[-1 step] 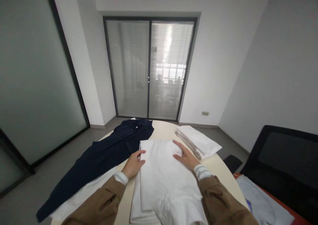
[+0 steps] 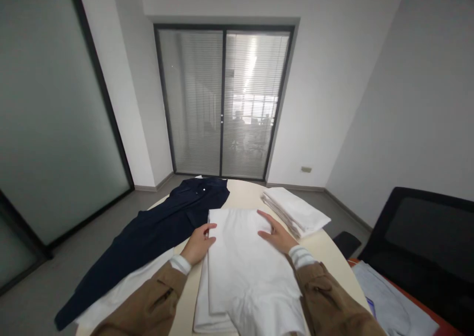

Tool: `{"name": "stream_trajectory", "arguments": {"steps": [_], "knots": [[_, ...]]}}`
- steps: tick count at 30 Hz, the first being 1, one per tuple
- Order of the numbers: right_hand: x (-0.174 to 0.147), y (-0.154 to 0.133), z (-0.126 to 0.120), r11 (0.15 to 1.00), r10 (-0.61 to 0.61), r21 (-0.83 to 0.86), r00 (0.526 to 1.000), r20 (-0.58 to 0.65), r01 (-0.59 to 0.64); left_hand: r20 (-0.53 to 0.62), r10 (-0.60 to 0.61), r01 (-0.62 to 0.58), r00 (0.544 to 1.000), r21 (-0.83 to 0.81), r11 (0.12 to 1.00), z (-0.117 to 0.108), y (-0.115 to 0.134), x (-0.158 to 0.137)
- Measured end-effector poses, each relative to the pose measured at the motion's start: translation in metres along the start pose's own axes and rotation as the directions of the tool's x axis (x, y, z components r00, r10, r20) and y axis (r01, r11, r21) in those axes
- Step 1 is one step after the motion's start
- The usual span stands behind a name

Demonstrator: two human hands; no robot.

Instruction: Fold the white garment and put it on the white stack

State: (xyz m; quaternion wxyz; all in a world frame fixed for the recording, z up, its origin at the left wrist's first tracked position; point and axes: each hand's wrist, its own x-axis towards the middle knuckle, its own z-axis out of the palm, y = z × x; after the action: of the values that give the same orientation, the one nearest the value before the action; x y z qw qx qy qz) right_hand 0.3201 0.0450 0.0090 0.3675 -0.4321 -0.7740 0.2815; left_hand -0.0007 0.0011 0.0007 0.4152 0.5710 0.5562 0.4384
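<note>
Place: an office meeting room.
Walls: frosted glass partition (image 2: 48, 128) on one side, plain white elsewhere.
Door: sliding glass door (image 2: 223, 104) with blinds.
Furniture: round table (image 2: 248, 192), black mesh chair (image 2: 425, 242).

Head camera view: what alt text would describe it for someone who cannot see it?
Two hands press a folded white garment on a round table: the left hand at its left edge, the right hand flat on top. A dark navy garment lies left, a stack of folded white cloth right.
</note>
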Motion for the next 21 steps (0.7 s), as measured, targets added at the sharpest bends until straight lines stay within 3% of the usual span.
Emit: {"name": "stream_trajectory", "arguments": {"steps": [4,8,14,21], "knots": [[0.001,0.003,0.001,0.996,0.073,0.036,0.995,0.063,-0.076,-0.032,-0.003,0.003,0.999,-0.011,1.000,-0.004,-0.002,0.004],[-0.002,0.000,-0.001,0.981,0.131,0.127,0.983,0.128,-0.147,0.025,-0.025,0.025,0.999,-0.018,1.000,-0.008,-0.009,0.005],[-0.006,-0.005,-0.006,0.883,0.218,0.313,0.897,0.385,-0.349,0.171,-0.150,0.186,0.974,-0.221,0.957,-0.007,-0.009,0.005],[-0.006,-0.016,-0.014,0.944,0.161,0.181,0.866,0.473,-0.275,0.165,-0.143,0.179,0.976,-0.230,0.956,-0.009,-0.010,0.004]]}}
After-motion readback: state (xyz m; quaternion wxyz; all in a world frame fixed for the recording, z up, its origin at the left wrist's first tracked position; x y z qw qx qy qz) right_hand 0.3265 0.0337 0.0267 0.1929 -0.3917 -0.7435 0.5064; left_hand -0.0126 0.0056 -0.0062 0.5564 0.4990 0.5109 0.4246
